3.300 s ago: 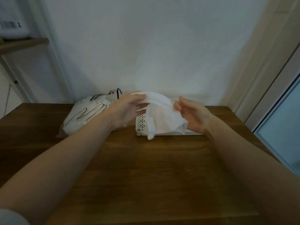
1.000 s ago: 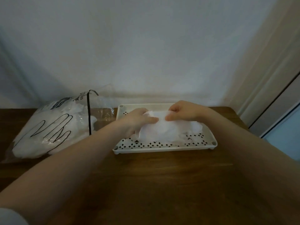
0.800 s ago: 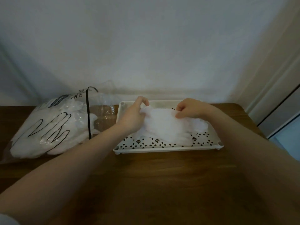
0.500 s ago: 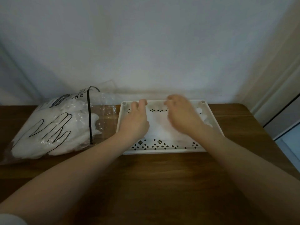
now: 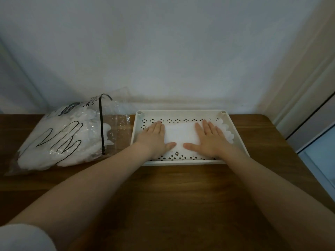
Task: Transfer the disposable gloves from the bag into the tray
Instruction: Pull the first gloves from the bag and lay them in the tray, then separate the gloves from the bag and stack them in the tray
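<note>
Gloves (image 5: 179, 132) lie stacked in the white perforated tray (image 5: 237, 134), pressed flat, seemingly to settle them, under the spread fingers of the left hand (image 5: 154, 135) and right hand (image 5: 210, 137), while the plastic bag (image 5: 59, 134) beside it holds more.

A home room: wooden table (image 5: 172, 196), plain wall (image 5: 163, 51), door frame (image 5: 297, 84).

Your left hand (image 5: 154, 137) and right hand (image 5: 210, 139) lie flat, fingers straight, on the white gloves (image 5: 180, 134) in the tray (image 5: 239, 140). The bag (image 5: 59, 134), seemingly holding more gloves, lies just left on the worktop (image 5: 177, 196).
</note>
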`<state>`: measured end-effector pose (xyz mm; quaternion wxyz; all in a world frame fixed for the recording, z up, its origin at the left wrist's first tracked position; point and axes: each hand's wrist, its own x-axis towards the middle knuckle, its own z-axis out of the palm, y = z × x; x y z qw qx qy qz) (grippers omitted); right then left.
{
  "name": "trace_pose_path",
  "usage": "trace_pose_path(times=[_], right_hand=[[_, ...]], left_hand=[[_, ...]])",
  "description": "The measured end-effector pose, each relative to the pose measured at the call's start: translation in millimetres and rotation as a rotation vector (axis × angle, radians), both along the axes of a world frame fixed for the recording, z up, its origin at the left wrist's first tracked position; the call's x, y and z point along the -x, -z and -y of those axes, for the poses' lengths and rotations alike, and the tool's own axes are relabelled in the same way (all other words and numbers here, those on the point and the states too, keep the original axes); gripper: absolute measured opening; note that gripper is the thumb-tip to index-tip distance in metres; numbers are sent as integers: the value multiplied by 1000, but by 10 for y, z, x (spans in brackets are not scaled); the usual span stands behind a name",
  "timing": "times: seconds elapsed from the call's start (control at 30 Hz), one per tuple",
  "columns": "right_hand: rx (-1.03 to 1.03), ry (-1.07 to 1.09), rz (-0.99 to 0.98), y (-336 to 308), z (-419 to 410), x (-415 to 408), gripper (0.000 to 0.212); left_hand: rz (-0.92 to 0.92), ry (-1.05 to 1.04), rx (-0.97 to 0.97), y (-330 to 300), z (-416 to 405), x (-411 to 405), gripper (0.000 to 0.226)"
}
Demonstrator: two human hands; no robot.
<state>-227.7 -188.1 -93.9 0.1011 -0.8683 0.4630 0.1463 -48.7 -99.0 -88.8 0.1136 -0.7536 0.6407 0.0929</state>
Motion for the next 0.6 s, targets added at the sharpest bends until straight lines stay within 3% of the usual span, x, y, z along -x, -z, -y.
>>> trace_pose_path(times=[0.1,0.2,0.3,0.37,0.43,0.53,0.6], right_hand=[[106,60,167,-155,-168,-175,77],[201,-103,607,-488,-536,-535,41],[68,-186,800,-736,-908,-931,31],[-57,-75,821,-758,-1068,-1192,34],[-273,117,863,-694,-1128,-1417,34],[-744,391,1066,-641,-1187,-1618,16],[-898,420,1153,-642,-1198,-1678,14]], left_hand=[[0,130,151,-258,-177,10,61],[-200,224,503,-571,-534,-138,40],[-381,171,819,-753,-907,-397,30],[-410,19,910,-773,-1084,-628,28],[-380,-128,856,-728,-1211,-863,36],[-226,-185,474,-597,-1396,-1078,101],[-163,-175,236,-480,-1488,-1142,129]])
